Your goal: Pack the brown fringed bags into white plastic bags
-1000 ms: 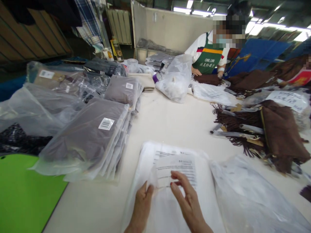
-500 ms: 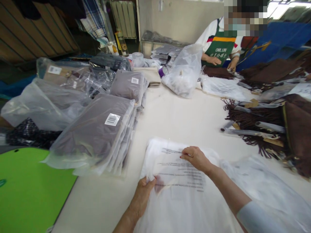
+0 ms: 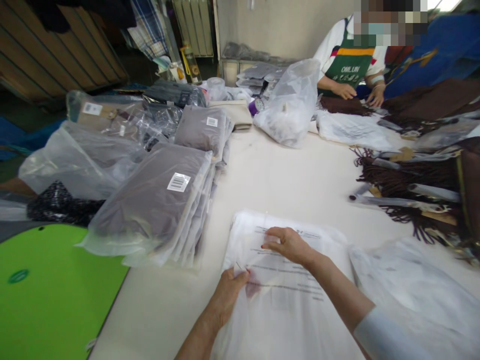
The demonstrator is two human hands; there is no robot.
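Note:
A stack of clear plastic bags with printed black text [image 3: 296,295] lies on the white table [image 3: 285,185] in front of me. My left hand [image 3: 229,290] pinches the near left edge of the top bag, fingers closed on it. My right hand [image 3: 287,244] reaches further in over the bag's top part, fingers curled on the plastic. More empty clear bags [image 3: 408,295] lie to the right of the stack.
Bagged grey garments [image 3: 157,205] with barcode labels are piled at the left, beside a green board [image 3: 48,295]. Brown fringed garments [image 3: 416,185] lie at the right. A person in a green apron [image 3: 348,65] works at the far end, near a bulging clear bag [image 3: 288,107].
My right hand went from beside my left hand up to the bag's top part, then drew slightly left. My left hand keeps its pinch on the bag's edge.

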